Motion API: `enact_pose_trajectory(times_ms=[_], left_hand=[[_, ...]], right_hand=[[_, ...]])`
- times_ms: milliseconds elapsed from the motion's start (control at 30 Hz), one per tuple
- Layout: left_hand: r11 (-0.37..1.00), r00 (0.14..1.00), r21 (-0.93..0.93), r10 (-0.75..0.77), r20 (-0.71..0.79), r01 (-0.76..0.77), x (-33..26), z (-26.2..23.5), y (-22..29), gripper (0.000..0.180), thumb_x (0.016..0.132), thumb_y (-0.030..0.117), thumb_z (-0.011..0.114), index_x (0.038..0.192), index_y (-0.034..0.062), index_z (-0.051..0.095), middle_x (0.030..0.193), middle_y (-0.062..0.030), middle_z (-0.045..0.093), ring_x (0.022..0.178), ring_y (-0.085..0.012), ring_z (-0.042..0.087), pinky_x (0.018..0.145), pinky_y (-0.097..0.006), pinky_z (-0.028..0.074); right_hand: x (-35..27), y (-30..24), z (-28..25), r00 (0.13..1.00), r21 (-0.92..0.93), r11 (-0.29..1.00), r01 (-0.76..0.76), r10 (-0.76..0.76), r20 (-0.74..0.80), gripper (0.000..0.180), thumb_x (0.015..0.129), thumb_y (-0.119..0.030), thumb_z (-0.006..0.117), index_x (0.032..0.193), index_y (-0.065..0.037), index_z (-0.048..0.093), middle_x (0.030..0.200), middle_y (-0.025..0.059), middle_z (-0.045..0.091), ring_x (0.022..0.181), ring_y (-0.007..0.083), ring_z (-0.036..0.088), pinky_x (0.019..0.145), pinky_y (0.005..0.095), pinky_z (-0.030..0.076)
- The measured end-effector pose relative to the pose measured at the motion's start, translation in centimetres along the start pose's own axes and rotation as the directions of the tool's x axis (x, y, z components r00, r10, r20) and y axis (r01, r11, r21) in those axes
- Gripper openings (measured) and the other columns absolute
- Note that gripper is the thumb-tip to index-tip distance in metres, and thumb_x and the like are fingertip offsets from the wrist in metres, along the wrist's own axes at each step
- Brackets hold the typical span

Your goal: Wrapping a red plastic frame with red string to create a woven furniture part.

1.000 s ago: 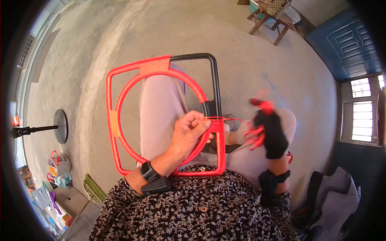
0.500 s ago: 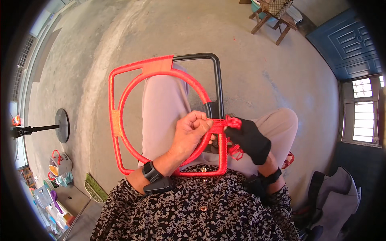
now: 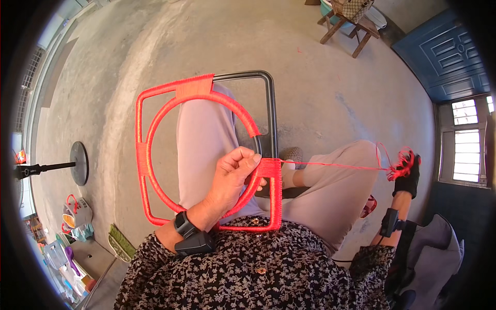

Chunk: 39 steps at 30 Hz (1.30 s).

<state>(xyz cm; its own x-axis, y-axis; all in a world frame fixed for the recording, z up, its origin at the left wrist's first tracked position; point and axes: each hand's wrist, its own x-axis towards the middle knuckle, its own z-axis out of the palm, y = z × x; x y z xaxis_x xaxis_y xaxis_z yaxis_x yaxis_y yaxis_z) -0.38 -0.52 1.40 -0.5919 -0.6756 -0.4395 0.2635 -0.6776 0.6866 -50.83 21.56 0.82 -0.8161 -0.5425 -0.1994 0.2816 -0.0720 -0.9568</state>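
Note:
A square frame with a round ring inside (image 3: 139, 116) rests over my lap, mostly wound in red cord. Its top right corner (image 3: 271, 98) shows bare black. My bare left hand (image 3: 230, 173) pinches the frame's right side, thumb on the edge of a wrapped red band (image 3: 269, 168) that joins ring and outer bar. Far to the right, my right hand (image 3: 409, 178), in a black glove, grips a loose bundle of red cord (image 3: 400, 164). A taut strand (image 3: 330, 165) runs from that bundle to the band's right edge.
Around me lies a concrete floor (image 3: 310, 98). On the left are a round black stand base (image 3: 79, 163), a bag (image 3: 77, 212) and a green broom head (image 3: 121, 241). A wooden stool (image 3: 351, 26) stands at the far right, near a blue door (image 3: 442, 57). Grey fabric (image 3: 431, 253) lies at lower right.
My right hand has swung from beside the band far out to the right with the cord bundle, drawing the strand tight. The frame and my left hand have shifted slightly left.

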Motion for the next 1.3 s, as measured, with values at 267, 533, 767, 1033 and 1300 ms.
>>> enact_pose_trajectory(times_ms=[267,533,767,1033,1300], left_hand=[[0.950,0.975,0.230,0.221,-0.013,-0.212,0.7,-1.2,-0.8,0.012,0.096,0.015,0.050,0.099,0.0047,0.056,0.089,-0.0002,0.060,0.076,-0.0049,0.058,0.066,-0.022,0.050],[0.863,0.964,0.470,0.253,-0.085,-0.185,0.3,-1.0,-0.4,0.011,0.095,0.009,0.051,0.101,0.0009,0.056,0.086,0.0014,0.058,0.079,-0.0046,0.054,0.072,-0.020,0.045],[0.488,0.595,0.731,0.791,-0.139,-0.477,0.6,-0.3,0.6,0.009,0.090,0.001,0.053,0.097,-0.0002,0.058,0.081,-0.0060,0.057,0.073,-0.0108,0.053,0.066,-0.025,0.045],[0.212,0.519,0.736,0.827,0.216,-0.643,-1.1,1.0,1.9,0.014,0.084,-0.004,0.054,0.098,-0.0029,0.057,0.092,-0.0142,0.059,0.080,-0.0224,0.057,0.071,-0.029,0.046],[0.747,0.840,0.506,0.537,-0.076,-0.432,-0.3,0.2,0.4,0.025,0.091,0.008,0.056,0.113,-0.0041,0.049,0.101,-0.0056,0.055,0.089,-0.0095,0.053,0.080,-0.022,0.044]], right_hand=[[-13.5,4.1,24.1,0.282,-0.481,0.512,0.712,0.420,0.863,0.023,0.083,-0.016,0.061,0.100,-0.002,0.064,0.089,0.0149,0.065,0.083,0.0250,0.064,0.073,0.0350,0.050],[-15.6,13.1,32.8,0.550,-0.401,0.903,0.152,0.259,0.794,0.045,0.083,-0.029,0.065,0.120,-0.005,0.054,0.088,0.0122,0.065,0.078,0.0238,0.066,0.064,0.0323,0.052],[-11.6,11.0,32.8,0.838,-0.063,0.908,-0.415,0.408,0.363,0.042,0.082,-0.013,0.066,0.120,-0.002,0.053,0.101,0.0120,0.063,0.087,0.0200,0.064,0.073,0.0281,0.053],[-18.0,7.5,36.1,0.163,-0.111,0.183,0.977,-0.300,0.940,0.024,0.075,-0.021,0.068,0.095,-0.008,0.063,0.111,0.0127,0.060,0.108,0.0312,0.054,0.091,0.0369,0.043],[-8.2,3.9,23.6,0.782,-0.783,0.010,0.622,-0.057,0.620,0.032,0.080,-0.021,0.061,0.106,-0.002,0.061,0.095,0.0185,0.065,0.085,0.0340,0.063,0.073,0.0377,0.050]])
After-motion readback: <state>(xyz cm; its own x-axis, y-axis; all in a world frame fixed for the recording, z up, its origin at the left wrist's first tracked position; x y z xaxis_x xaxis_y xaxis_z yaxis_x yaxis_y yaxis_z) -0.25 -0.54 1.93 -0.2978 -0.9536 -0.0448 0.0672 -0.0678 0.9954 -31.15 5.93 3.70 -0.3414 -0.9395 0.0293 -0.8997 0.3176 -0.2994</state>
